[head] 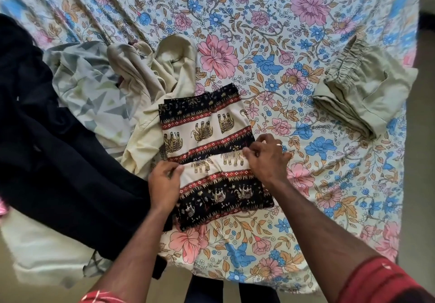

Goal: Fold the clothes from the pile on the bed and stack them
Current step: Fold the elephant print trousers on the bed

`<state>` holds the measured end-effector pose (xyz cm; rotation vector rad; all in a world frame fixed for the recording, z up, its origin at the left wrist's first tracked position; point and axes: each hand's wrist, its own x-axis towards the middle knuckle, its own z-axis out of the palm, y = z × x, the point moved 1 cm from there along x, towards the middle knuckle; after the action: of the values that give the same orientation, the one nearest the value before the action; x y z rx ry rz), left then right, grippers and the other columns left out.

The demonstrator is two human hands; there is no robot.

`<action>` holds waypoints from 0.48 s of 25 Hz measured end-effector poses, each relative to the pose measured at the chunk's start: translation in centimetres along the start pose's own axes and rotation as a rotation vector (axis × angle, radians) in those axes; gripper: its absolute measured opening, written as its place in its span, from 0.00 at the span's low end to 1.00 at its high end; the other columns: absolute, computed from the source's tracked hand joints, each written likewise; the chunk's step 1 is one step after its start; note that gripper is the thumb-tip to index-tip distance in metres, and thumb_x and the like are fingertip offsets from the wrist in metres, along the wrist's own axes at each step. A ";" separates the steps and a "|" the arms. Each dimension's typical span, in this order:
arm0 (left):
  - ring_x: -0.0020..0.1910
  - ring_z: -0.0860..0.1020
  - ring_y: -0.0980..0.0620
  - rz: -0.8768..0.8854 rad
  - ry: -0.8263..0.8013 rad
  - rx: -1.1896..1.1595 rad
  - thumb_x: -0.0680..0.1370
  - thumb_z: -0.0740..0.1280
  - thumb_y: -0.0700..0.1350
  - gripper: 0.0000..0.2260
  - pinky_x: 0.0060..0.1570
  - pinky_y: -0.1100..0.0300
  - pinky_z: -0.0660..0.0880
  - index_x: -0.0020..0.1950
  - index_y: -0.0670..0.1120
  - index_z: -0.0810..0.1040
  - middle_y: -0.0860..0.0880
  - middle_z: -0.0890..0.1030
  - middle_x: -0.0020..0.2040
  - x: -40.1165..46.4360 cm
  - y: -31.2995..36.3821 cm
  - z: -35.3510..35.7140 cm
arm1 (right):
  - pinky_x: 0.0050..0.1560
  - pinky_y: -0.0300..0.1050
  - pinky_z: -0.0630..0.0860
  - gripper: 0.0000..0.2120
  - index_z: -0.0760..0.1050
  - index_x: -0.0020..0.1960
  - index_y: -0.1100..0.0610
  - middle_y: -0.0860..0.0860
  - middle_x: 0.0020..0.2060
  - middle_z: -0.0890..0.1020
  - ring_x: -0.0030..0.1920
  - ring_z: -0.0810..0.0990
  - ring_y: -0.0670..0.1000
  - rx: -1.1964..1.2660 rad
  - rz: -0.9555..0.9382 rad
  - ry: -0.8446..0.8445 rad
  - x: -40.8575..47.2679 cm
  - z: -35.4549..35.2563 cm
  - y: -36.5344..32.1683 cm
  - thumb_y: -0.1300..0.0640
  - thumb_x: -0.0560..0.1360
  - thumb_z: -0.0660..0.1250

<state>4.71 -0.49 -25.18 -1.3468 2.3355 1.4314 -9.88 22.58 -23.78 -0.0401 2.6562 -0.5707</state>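
Both hands pinch the folded edge of the elephant cloth [211, 152]: the left hand [163, 185] has its grip closed on the left end of the fold, fingers curled round the hem, and the right hand [267, 155] has its grip closed on the right end. The cloth lies partly folded on the bed [259, 32], near its front edge. Just left of it sits the pile [98, 86] of cream, grey-patterned and black clothes. Well apart to the right lie folded olive trousers [360, 88].
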 end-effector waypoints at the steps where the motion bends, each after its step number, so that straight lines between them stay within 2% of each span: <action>1: 0.52 0.79 0.53 -0.046 0.028 -0.036 0.79 0.72 0.43 0.08 0.62 0.48 0.78 0.56 0.43 0.83 0.52 0.80 0.52 0.1 -0.2 -0.1 | 0.63 0.53 0.58 0.13 0.83 0.55 0.50 0.45 0.60 0.72 0.60 0.73 0.47 0.070 0.052 0.048 0.1 -0.3 0.5 0.42 0.78 0.70; 3: 0.54 0.80 0.51 -0.092 0.063 -0.060 0.79 0.72 0.44 0.09 0.63 0.48 0.78 0.57 0.43 0.83 0.49 0.82 0.54 0.3 -0.6 -0.3 | 0.60 0.51 0.56 0.12 0.82 0.54 0.52 0.44 0.57 0.73 0.57 0.74 0.47 0.139 0.141 0.084 0.4 -0.7 1.3 0.43 0.79 0.70; 8: 0.56 0.79 0.50 -0.128 0.046 -0.067 0.79 0.71 0.44 0.10 0.65 0.48 0.76 0.60 0.43 0.82 0.47 0.81 0.59 0.2 -0.5 -0.3 | 0.59 0.51 0.55 0.14 0.82 0.56 0.52 0.43 0.57 0.75 0.54 0.75 0.45 0.170 0.080 0.081 0.3 -1.5 1.8 0.42 0.81 0.67; 10: 0.56 0.80 0.50 -0.138 0.057 -0.063 0.80 0.71 0.44 0.10 0.65 0.47 0.77 0.60 0.44 0.82 0.47 0.82 0.59 0.1 -0.2 -0.3 | 0.63 0.56 0.58 0.15 0.81 0.57 0.51 0.45 0.57 0.77 0.56 0.77 0.48 0.164 0.107 0.077 0.5 -2.1 1.9 0.41 0.82 0.64; 12: 0.57 0.79 0.50 -0.145 0.088 -0.058 0.78 0.73 0.45 0.12 0.64 0.47 0.77 0.61 0.45 0.81 0.48 0.82 0.59 -0.4 0.2 -0.3 | 0.69 0.65 0.59 0.17 0.79 0.54 0.50 0.46 0.53 0.79 0.53 0.78 0.48 0.158 0.128 0.043 0.5 -2.5 2.2 0.38 0.83 0.61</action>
<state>4.90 -0.46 -24.70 -1.5899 2.2099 1.4358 -11.24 25.51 -22.82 0.1891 2.6222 -0.7432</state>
